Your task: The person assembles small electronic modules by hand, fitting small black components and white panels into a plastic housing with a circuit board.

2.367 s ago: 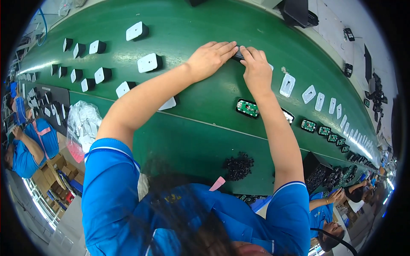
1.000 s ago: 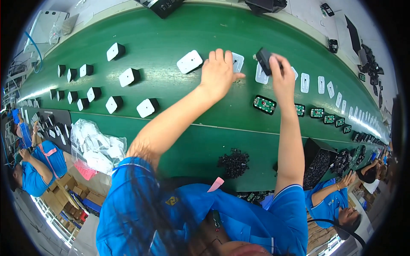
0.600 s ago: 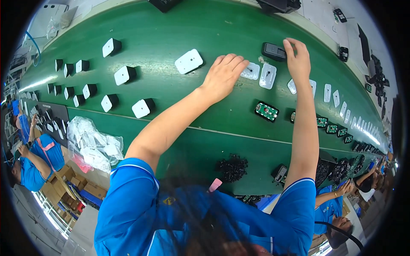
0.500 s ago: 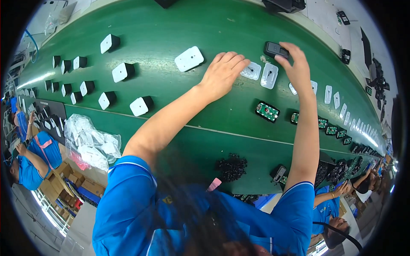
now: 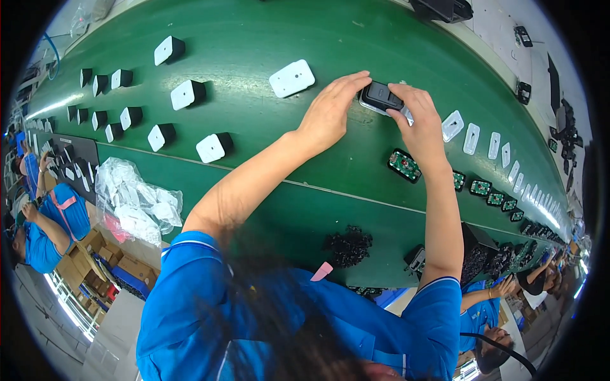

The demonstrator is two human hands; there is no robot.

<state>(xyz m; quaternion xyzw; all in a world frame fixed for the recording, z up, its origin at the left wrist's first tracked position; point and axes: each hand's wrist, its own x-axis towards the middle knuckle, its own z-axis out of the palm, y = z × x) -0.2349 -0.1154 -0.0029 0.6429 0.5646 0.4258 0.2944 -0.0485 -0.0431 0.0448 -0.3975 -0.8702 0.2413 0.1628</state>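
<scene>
A black plastic housing (image 5: pixel 384 95) sits over a white plastic cover (image 5: pixel 366 106), of which only the edges show. My right hand (image 5: pixel 419 117) grips the housing's right side between thumb and fingers. Against its left end rest the fingertips of my left hand (image 5: pixel 332 113), the fingers stretched out and lying together. Nearer to me, below the right hand, a green circuit board in a black frame (image 5: pixel 404 165) lies on the green work surface (image 5: pixel 305 152). Left of the left hand lies a white rounded plate (image 5: pixel 291 79).
Black boxes with white faces (image 5: pixel 188 94) stand in rows at left. White covers (image 5: pixel 471 138) and circuit boards (image 5: pixel 480 187) run in lines to the right. A pile of small black parts (image 5: pixel 348 246) and a clear bag of white pieces (image 5: pixel 136 203) lie nearer. Co-workers sit both sides.
My right hand has brought the black housing left and nearer, over a white cover. The left fingertips now touch the housing's end instead of hovering by the cover.
</scene>
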